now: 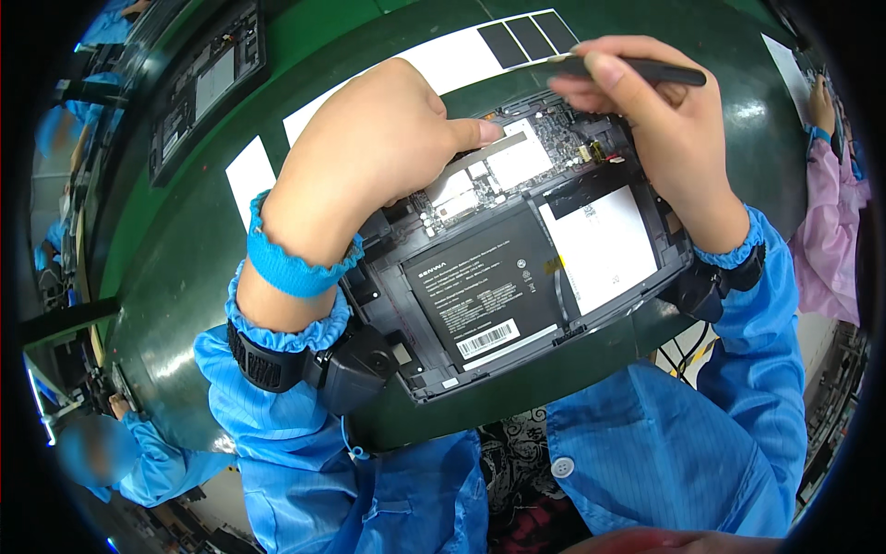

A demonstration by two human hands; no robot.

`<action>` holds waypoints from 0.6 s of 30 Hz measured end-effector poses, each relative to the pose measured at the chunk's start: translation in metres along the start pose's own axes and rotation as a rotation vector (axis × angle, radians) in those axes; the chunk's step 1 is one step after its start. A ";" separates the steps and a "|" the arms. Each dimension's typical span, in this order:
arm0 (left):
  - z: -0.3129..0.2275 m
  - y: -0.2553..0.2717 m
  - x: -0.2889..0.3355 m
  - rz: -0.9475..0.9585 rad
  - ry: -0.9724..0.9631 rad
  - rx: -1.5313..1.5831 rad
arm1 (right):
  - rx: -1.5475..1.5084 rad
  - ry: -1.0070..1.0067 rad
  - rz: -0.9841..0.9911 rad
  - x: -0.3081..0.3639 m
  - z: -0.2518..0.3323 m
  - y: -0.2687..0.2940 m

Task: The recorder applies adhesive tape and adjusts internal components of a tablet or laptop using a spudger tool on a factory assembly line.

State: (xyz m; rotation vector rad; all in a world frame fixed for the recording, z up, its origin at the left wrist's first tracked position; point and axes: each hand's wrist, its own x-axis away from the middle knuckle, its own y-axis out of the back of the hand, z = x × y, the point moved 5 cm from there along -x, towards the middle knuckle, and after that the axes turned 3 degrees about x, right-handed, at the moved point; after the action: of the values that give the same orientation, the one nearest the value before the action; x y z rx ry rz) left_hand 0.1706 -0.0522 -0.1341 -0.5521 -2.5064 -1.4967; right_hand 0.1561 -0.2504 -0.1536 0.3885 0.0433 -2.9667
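An opened tablet-like device (420, 369) lies in front of me, its inside facing up. A bare circuit board (563, 138) with silver shields runs along its far side, and a black battery (480, 286) sits nearer to me beside a white-labelled panel (604, 249). My left hand (388, 129) is curled over the board's left part, thumb pressed down by a grey strip; its other fingertips are hidden. Above the far right corner, my right hand (669, 120) is closed around dark tweezers (660, 71) pointing left, its fingertips somewhat blurred.
Behind the device lies a white sheet (443, 69) with black rectangular pads (528, 39). A smaller white sheet (251, 174) is at the left. Another opened device (208, 88) stands far left on the green table (171, 305). Co-workers in blue and pink sleeves (826, 222) sit around.
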 end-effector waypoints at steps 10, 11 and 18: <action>0.005 0.028 0.068 -0.107 -0.348 0.071 | -0.010 -0.060 0.006 -0.002 -0.010 0.008; 0.010 0.036 0.086 -0.143 -0.283 0.096 | -0.018 -0.059 0.020 -0.003 -0.009 0.014; 0.090 0.005 0.165 -0.385 -0.267 -0.107 | -0.054 -0.078 0.092 -0.010 -0.019 0.019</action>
State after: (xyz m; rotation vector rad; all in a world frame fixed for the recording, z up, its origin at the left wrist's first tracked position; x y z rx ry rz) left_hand 0.0256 0.0657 -0.1191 -0.3109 -2.8776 -1.8030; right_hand 0.1733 -0.2665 -0.1700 0.2609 0.0944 -2.8797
